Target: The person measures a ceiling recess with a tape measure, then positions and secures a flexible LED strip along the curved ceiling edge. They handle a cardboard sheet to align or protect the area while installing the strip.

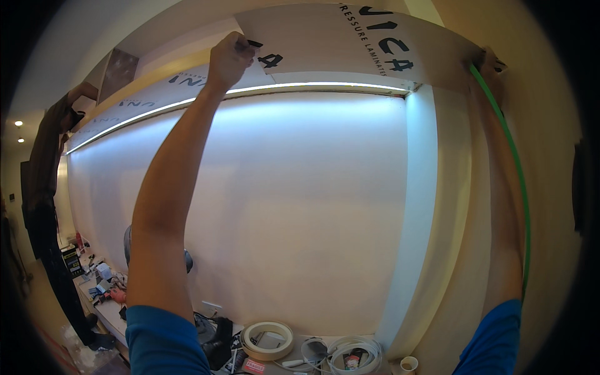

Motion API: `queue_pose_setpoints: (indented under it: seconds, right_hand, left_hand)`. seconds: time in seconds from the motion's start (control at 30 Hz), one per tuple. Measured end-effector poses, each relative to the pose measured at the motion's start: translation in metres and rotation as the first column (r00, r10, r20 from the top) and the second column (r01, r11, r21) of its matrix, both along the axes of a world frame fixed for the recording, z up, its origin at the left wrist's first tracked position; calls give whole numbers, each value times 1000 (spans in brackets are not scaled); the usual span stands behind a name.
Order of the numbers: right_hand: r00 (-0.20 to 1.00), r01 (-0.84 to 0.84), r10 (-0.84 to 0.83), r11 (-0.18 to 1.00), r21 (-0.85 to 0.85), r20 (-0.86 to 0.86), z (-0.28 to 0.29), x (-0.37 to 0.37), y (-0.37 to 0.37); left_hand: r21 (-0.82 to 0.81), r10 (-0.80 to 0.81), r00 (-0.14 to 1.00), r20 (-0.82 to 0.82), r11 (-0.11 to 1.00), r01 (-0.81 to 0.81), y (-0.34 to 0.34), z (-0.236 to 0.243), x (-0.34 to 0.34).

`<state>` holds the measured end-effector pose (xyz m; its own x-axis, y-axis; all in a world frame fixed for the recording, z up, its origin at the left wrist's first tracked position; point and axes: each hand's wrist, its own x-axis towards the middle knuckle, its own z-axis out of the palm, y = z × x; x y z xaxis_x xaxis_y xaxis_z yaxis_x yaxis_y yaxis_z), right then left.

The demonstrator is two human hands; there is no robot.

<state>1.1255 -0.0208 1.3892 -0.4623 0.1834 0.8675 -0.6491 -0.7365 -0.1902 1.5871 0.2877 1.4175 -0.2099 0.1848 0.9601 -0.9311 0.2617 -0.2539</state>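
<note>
Overhead I have a wide, white, black-lettered laminate sheet (331, 47), probably stiff and slick, best held by its edges. At its right end, I can't tell whether my right hand (492, 70) grips; my left hand's (229, 61) fingers clamp a small dark object (255, 44).

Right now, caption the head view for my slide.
Left hand and right hand up at the printed panel above a glowing light strip.
</note>
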Motion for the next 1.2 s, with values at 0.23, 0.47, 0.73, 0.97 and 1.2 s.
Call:
queue_pose_setpoints:
  seconds: [0.23, 0.47, 0.73, 0.97, 1.2]
  right_hand:
    - [999, 3, -5, 1000, -26, -45, 4, 1, -12]
    - [997, 53, -52, 998, -35, 51, -13, -4, -1]
    - [997, 74, -73, 996, 45, -17, -20, 3, 14]
    - [998, 46, -43, 997, 69, -47, -23, -5, 3]
    - [991, 135, -135, 990, -31, -23, -17, -10, -5]
  left_hand:
    - [-154, -3, 1000, -22, 988, -1, -15, -6, 6]
    - [-27, 238, 958, 162, 971, -237, 10, -7, -3]
    - [-117, 461, 883, 91, 885, -450, 7, -3, 3]
    - [-76, 395, 917, 53, 917, -390, -3, -2, 2]
    - [-39, 452, 884, 121, 892, -451, 2, 8, 14]
